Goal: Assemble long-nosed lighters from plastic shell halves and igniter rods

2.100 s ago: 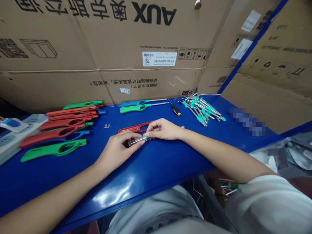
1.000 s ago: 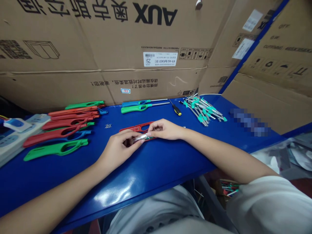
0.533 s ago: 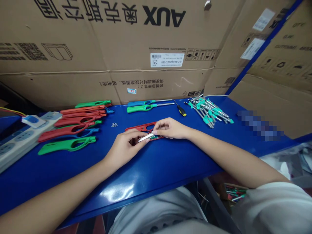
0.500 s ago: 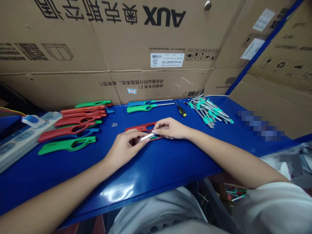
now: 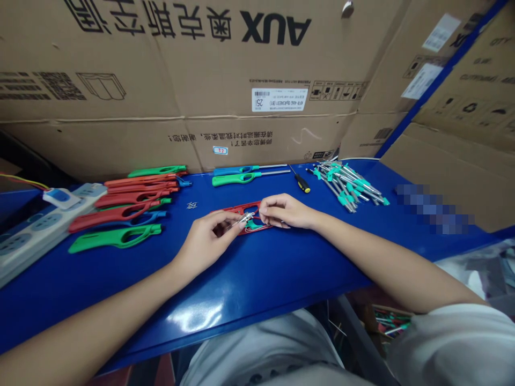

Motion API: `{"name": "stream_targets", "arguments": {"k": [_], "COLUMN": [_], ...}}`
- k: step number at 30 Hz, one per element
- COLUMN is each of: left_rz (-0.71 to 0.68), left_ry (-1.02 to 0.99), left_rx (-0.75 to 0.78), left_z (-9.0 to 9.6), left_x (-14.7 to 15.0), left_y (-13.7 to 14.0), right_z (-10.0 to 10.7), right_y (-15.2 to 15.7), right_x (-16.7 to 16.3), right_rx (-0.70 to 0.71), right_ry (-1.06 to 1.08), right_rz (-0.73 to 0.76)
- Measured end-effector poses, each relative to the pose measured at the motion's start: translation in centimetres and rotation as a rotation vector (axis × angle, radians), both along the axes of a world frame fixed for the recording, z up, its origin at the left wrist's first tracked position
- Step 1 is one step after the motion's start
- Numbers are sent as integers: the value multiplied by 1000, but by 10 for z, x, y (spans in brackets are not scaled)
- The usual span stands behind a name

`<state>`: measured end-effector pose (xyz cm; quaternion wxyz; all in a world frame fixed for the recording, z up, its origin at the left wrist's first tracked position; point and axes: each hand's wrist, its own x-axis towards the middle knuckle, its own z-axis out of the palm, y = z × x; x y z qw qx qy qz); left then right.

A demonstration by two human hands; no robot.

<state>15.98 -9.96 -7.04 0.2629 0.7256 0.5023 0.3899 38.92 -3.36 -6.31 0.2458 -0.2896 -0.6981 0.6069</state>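
Note:
Two red lighter shell halves lie on the blue table in front of me, partly covered by my hands. My left hand pinches a small silvery lighter part with a metal tip, held above the shells. Beside it, a green trigger piece with a thin wire shows against the red shell. My right hand is at the right end of the shells, its thumb and fingertips drawn together. Whatever they may hold is too small to make out.
Finished-looking lighter bodies and a power strip are at left. Behind lie two long-nosed lighters, small metal pieces and a screwdriver. Metal tubes with green triggers are piled at right. Cardboard walls the back.
My right fingers have come away from the silvery part, slightly to the right. My left hand has tilted that part, its metal tip now exposed. The green trigger piece shows more.

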Motion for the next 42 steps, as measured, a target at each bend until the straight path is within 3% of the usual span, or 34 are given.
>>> {"name": "stream_targets", "arguments": {"k": [5, 21, 42], "left_rz": [-35, -53, -73], "left_ry": [0, 8, 32], "left_rx": [-1, 11, 4], "left_z": [-1, -1, -7], "left_x": [0, 0, -3], "left_y": [0, 0, 1], "right_z": [-1, -5, -6], "right_y": [0, 3, 3], "right_x": [1, 2, 0], "right_rx": [51, 120, 101], "right_ry": [-8, -37, -23], "right_rz": [85, 32, -6]}}
